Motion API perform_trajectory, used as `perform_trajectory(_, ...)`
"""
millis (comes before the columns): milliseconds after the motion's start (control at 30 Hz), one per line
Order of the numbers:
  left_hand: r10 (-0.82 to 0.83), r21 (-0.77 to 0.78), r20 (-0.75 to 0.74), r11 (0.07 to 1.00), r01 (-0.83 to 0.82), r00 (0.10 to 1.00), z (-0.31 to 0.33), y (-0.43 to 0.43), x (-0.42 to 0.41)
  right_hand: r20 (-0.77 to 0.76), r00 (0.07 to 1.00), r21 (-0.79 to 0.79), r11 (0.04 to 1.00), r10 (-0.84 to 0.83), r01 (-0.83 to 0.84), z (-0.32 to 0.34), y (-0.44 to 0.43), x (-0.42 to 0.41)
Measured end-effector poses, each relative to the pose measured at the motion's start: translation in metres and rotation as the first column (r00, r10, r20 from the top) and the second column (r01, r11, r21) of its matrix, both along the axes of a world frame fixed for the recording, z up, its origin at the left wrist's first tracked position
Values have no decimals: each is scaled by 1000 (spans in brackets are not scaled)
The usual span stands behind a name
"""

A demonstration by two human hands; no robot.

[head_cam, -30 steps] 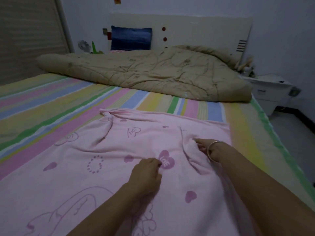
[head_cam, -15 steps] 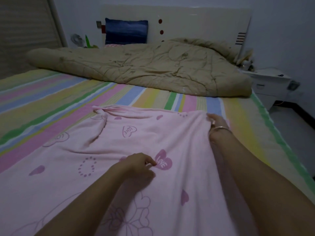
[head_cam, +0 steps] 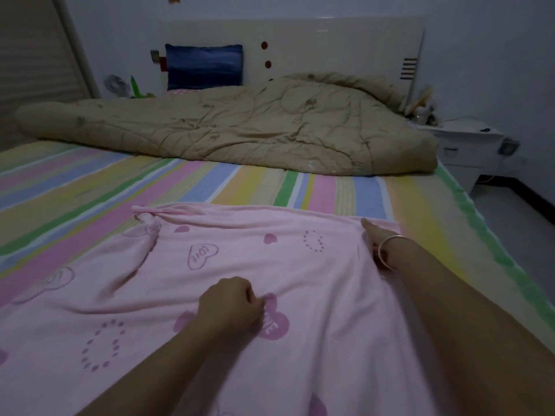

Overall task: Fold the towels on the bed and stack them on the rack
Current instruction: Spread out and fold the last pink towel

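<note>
So right hand (head_cam: 374, 246) slid out to the towel (head_cam: 240, 235) corner, seemingly pinching it; left hand (head_cam: 231, 304) pinches the middle. Still just flattening.

Worn items and visible parts, as seen from my head camera:

1. My left forearm (head_cam: 144, 364) is bare along its whole visible length, from the lower edge of the view up to the wrist.
2. My left grip (head_cam: 231, 304) is bare.
3. My right forearm (head_cam: 468, 310) is bare along its whole visible length.
4. On my right wrist is one thin, round metal bangle (head_cam: 387, 240). It is plain and smooth with a light sheen, and it sits just behind my right grip (head_cam: 374, 244).
5. The dim light leaves the bangle's exact metal colour unclear.
</note>
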State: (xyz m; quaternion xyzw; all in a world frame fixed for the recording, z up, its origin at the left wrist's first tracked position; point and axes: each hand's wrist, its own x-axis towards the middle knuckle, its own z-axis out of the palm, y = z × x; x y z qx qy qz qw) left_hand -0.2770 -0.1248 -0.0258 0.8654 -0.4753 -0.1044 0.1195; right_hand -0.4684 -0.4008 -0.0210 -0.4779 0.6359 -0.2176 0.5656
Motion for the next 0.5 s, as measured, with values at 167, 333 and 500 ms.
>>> perform_trajectory(167, -9, -187, 211, 981, 49, 978, 15, -58, 14, -273, 961, -269, 963, -47, -30, -36, -28, -14)
perform_trajectory(333, -104, -151, 198, 979, 135, 975, 29, -130, 57, -308, 951, -427, 898, -33, -107, -48, -39, -20)
perform_trajectory(500, -306, 140, 224, 950, 280, 926, 7, -177, 54, -98, 995, -555, 830, -2, -53, -52, -51, -31)
